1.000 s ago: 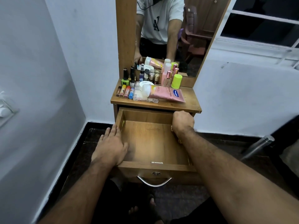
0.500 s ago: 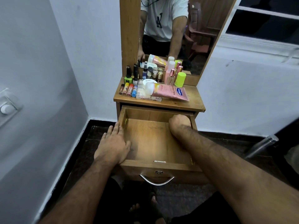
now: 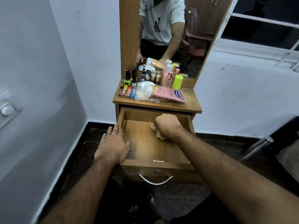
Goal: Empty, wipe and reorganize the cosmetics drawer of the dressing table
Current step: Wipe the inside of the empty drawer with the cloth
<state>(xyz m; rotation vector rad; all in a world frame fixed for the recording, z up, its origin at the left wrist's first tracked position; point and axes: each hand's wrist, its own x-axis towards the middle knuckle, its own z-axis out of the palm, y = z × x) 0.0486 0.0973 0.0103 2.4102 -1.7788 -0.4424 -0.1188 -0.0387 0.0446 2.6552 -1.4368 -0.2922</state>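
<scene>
The wooden drawer (image 3: 145, 149) of the dressing table stands pulled out with nothing lying in it but the cloth. My right hand (image 3: 168, 125) is inside it near the back right, curled around a small checked cloth (image 3: 159, 135) pressed on the drawer floor. Flat on the drawer's left wall rests my left hand (image 3: 113, 146), fingers straight. On the table top (image 3: 189, 101) lie the cosmetics: a pink tube (image 3: 168, 93), a white jar (image 3: 146, 85), small lip balms (image 3: 128, 92), nail polish bottles (image 3: 127, 78) and a yellow-green capped bottle (image 3: 177, 81).
A mirror (image 3: 169, 34) rises behind the table top. White walls close in on the left and right. A metal leg (image 3: 257, 147) slants at the right. The drawer's chrome handle (image 3: 155, 181) faces me; dark floor lies below.
My right hand slid from the drawer's right back corner toward the middle, and the cloth now shows under it. The left hand stayed on the left wall.
</scene>
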